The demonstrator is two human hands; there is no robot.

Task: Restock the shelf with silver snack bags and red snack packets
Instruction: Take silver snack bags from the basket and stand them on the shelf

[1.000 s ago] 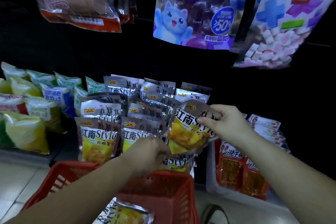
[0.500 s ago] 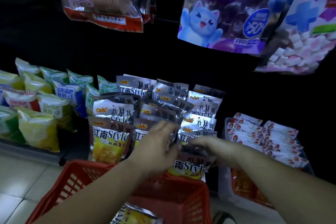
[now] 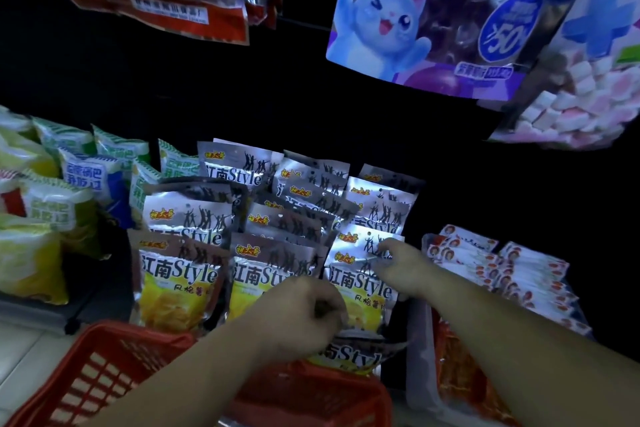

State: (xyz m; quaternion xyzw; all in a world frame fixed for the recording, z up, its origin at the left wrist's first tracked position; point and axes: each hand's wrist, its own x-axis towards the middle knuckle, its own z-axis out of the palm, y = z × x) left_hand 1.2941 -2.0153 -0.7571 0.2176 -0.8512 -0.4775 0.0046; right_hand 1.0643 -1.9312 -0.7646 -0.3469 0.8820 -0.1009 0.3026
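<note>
Silver "江南Style" bag point(image 3: 356, 282) pinched by right fingers point(image 3: 383, 248); left fingers point(image 3: 327, 303) curled, grip unclear.

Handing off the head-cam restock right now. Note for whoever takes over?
Left hand: fingers curled, appears to grip the top edge of the low silver bag by the red basket.
Right hand: on the front silver bag of the right column; grip unclear.
Done: three columns of stocked silver bags stand in place.
Left: seat the low bag. The red packets lie in the tray at right, untouched.
</note>
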